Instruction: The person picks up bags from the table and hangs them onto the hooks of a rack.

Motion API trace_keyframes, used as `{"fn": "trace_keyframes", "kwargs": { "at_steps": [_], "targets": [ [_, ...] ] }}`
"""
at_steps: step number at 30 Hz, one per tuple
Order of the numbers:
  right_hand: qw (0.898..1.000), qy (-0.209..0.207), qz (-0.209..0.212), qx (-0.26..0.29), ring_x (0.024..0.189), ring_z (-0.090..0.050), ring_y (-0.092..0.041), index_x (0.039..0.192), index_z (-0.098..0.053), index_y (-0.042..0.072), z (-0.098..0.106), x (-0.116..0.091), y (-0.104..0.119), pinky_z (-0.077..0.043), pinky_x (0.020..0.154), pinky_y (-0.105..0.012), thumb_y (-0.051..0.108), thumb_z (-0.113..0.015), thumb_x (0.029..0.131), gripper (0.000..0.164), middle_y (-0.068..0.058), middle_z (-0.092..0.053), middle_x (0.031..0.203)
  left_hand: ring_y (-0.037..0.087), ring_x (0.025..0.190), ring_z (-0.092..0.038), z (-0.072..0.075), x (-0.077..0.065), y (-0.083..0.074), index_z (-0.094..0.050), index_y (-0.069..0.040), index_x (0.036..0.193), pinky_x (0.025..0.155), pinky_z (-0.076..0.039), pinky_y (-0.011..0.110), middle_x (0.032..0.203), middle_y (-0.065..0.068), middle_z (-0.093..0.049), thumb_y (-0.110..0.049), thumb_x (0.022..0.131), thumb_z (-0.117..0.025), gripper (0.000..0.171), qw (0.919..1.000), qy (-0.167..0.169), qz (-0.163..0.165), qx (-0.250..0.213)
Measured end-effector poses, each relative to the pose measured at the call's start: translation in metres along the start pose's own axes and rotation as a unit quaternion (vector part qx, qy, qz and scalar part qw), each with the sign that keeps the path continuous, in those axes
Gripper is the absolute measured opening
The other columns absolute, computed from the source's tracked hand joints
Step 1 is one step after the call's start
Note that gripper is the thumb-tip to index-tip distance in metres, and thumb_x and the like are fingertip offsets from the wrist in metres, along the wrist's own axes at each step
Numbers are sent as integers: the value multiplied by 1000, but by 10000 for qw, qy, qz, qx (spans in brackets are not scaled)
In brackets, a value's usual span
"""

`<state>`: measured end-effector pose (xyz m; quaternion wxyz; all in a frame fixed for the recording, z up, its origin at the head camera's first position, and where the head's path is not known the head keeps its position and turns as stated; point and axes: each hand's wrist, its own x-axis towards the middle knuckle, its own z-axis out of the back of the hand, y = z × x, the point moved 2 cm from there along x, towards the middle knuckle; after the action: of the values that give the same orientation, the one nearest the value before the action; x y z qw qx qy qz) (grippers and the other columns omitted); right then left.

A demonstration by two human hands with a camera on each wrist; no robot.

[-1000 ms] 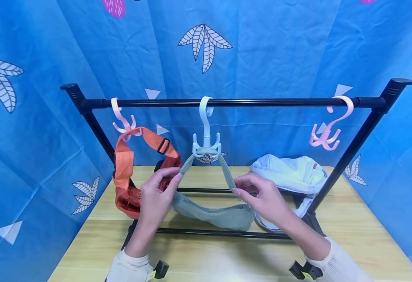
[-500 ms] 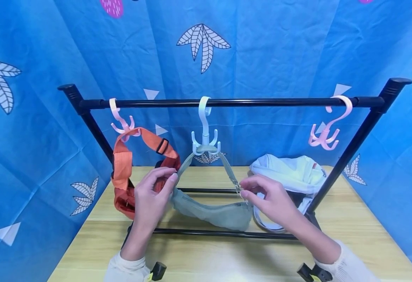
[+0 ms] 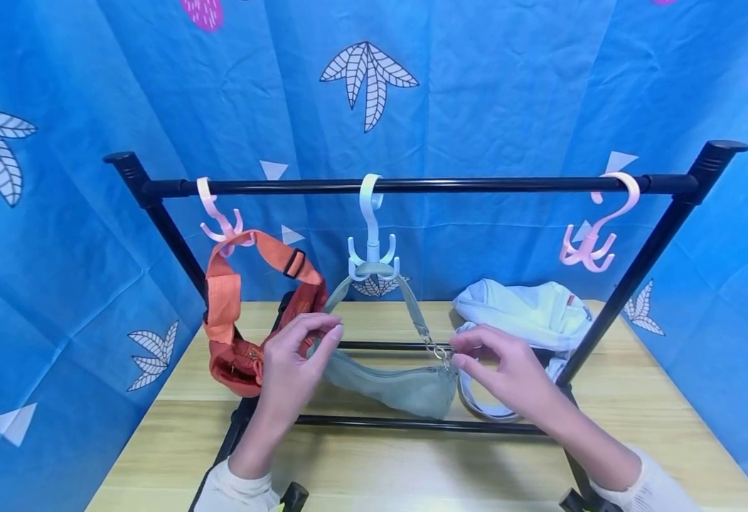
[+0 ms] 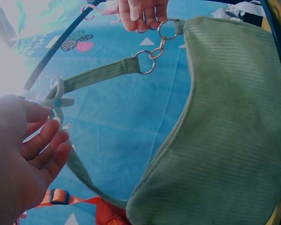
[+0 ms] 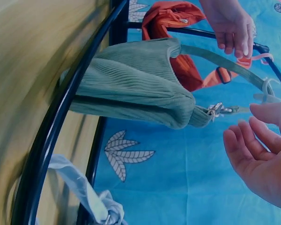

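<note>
A green corduroy shoulder bag (image 3: 389, 390) hangs by its strap (image 3: 412, 302) from the light blue hook hanger (image 3: 372, 235) on the rack. Metal rings (image 4: 154, 51) join the strap to one end of the bag. My left hand (image 3: 297, 363) hovers in front of the bag's left end, fingers loosely bent and holding nothing. Just right of the rings is my right hand (image 3: 508, 366); the right wrist view shows its fingers (image 5: 253, 140) relaxed and apart from the bag.
An orange-red bag (image 3: 236, 366) hangs on the left pink hook hanger (image 3: 222, 220). Another pink hook hanger (image 3: 594, 235) is at the right of the black rail (image 3: 476, 186). A pale blue bag (image 3: 521, 313) lies at the rack's right on the wooden table (image 3: 643, 398).
Both hands have let go of the green strap. The right hand has moved right and slightly down; the left is now a little lower. The bag stays hanging.
</note>
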<state>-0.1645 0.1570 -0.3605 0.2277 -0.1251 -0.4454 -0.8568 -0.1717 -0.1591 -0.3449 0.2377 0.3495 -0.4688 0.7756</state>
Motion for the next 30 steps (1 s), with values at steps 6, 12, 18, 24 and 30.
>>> {"fn": "trace_keyframes", "kwargs": {
  "at_steps": [6,12,18,24,30],
  "targets": [
    [9992,-115,103,-360,98,-71,-3,113,-76,13,6,-7,-6,-62,89,-30,15,-77,95,18,2,-77,107,10,87,-70,-11,-4,-2,-78,-10,108,81,-57,16,101,5,-77,-7,94,-76,14,9994,310,-68,-115],
    [9969,-315,384,-605,93,-70,0,110,-76,18,10,-13,-13,-61,86,-22,11,-79,92,20,8,-76,104,11,87,-69,-22,-7,-4,-77,-12,109,79,-59,22,101,2,-77,-10,95,-76,15,9982,530,-46,-276],
    [9958,-367,297,-783,91,-70,1,110,-76,18,14,-19,-18,-61,84,-23,9,-79,90,21,8,-77,103,12,90,-72,-31,-10,-6,-77,-14,110,82,-60,24,103,3,-77,-11,94,-77,16,9971,682,-180,-277],
    [9949,-354,183,-927,93,-70,-2,110,-76,22,19,-25,-21,-62,81,-25,13,-80,91,21,8,-77,103,13,90,-73,-41,-12,-8,-76,-12,110,80,-61,25,103,3,-78,-9,93,-76,17,9948,842,-433,-382],
    [9923,-374,208,-1166,93,-70,-4,109,-76,21,23,-30,-26,-61,81,-26,14,-81,90,21,8,-77,102,15,95,-75,-51,-15,-14,-76,-9,110,84,-62,27,105,4,-78,-6,92,-77,18,9914,1029,-654,-468]
  ]
}}
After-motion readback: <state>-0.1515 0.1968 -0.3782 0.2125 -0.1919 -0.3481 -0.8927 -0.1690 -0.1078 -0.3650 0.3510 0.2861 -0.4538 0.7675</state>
